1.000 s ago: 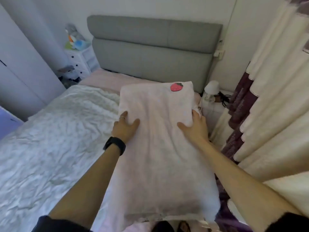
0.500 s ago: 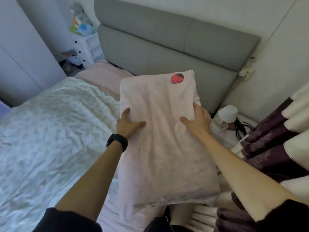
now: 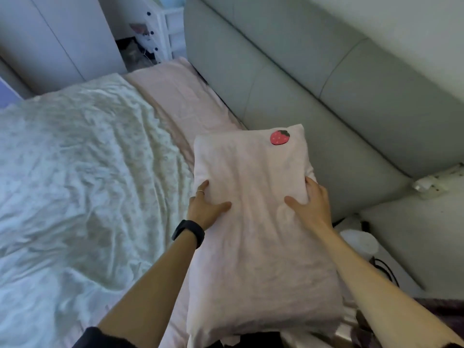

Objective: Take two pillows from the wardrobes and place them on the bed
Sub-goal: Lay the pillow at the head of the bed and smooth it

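I have the pillow in both hands, lengthwise in front of me, over the side of the bed nearest the grey headboard. My left hand clamps its left edge, thumb flat on top and the other fingers curled round the side. My right hand grips the right edge the same way. The pillowcase is pale pink, with a red strawberry patch near the far end, which lies close to the headboard. I cannot tell whether the pillow's underside touches the mattress. A crumpled white duvet covers the bed to my left, leaving a strip of pink sheet bare along the headboard. Beyond the bed's far corner stands a white drawer unit with dark knobs. I cannot make out what its drawers hold. White wardrobe doors stand beside it.
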A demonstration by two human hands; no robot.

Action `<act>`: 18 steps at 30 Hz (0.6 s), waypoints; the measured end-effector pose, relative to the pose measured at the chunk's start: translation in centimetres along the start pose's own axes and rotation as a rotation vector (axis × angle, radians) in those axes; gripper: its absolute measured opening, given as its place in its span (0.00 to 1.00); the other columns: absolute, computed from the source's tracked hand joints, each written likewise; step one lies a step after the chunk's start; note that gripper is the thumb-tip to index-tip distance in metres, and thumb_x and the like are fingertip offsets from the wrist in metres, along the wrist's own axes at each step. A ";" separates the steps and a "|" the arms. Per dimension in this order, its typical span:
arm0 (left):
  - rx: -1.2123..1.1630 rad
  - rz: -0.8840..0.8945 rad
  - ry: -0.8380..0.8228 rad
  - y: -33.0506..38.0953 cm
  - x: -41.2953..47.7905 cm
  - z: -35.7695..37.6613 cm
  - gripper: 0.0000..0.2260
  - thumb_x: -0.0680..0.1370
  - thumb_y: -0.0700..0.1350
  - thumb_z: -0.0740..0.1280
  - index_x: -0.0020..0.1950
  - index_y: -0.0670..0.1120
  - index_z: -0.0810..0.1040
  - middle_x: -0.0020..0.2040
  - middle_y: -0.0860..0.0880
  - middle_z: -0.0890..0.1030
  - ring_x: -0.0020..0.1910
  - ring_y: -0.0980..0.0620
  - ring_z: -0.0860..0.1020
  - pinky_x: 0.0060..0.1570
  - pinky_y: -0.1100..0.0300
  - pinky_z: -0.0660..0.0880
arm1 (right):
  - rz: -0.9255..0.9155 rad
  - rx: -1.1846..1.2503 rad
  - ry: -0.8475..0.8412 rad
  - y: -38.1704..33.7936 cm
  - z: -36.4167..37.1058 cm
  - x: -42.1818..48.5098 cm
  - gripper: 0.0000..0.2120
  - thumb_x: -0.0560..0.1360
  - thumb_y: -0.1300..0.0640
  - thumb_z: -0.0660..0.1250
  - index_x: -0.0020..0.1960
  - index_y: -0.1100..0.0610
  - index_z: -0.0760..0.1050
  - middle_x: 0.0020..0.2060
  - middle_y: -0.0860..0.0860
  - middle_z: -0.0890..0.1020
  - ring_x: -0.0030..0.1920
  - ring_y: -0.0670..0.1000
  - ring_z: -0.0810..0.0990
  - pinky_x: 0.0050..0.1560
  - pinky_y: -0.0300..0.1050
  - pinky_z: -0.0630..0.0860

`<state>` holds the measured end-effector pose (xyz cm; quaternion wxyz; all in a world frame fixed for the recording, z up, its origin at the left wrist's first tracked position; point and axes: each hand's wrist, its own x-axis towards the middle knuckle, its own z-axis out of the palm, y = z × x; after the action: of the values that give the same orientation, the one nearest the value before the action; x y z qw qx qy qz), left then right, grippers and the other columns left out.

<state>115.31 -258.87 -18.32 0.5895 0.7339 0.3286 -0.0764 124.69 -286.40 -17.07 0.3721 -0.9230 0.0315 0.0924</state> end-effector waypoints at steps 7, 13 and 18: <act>-0.054 -0.213 0.135 1.2 5.1 6.2 0.45 0.67 0.52 0.79 0.79 0.59 0.59 0.70 0.46 0.72 0.61 0.45 0.77 0.63 0.47 0.76 | -0.056 -0.033 -0.248 2.9 1.2 12.1 0.35 0.72 0.49 0.76 0.76 0.49 0.66 0.69 0.56 0.69 0.70 0.57 0.69 0.71 0.52 0.67; -0.087 -0.281 0.241 1.8 10.3 9.3 0.44 0.67 0.56 0.78 0.78 0.61 0.59 0.69 0.47 0.73 0.62 0.46 0.77 0.63 0.46 0.76 | -0.117 -0.019 -0.344 3.9 3.3 21.1 0.34 0.71 0.47 0.76 0.74 0.44 0.67 0.60 0.48 0.68 0.67 0.55 0.72 0.66 0.48 0.68; -0.126 -0.266 0.330 2.2 15.1 11.3 0.41 0.70 0.52 0.77 0.78 0.59 0.60 0.70 0.47 0.73 0.62 0.46 0.77 0.62 0.49 0.76 | -0.178 -0.052 -0.373 3.9 5.5 28.1 0.36 0.71 0.47 0.76 0.75 0.45 0.66 0.63 0.49 0.68 0.66 0.54 0.73 0.61 0.43 0.65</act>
<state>131.37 -263.54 -27.35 0.5572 0.6485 0.5185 -0.0118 150.93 -285.10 -29.00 0.3542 -0.8985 -0.1220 0.2290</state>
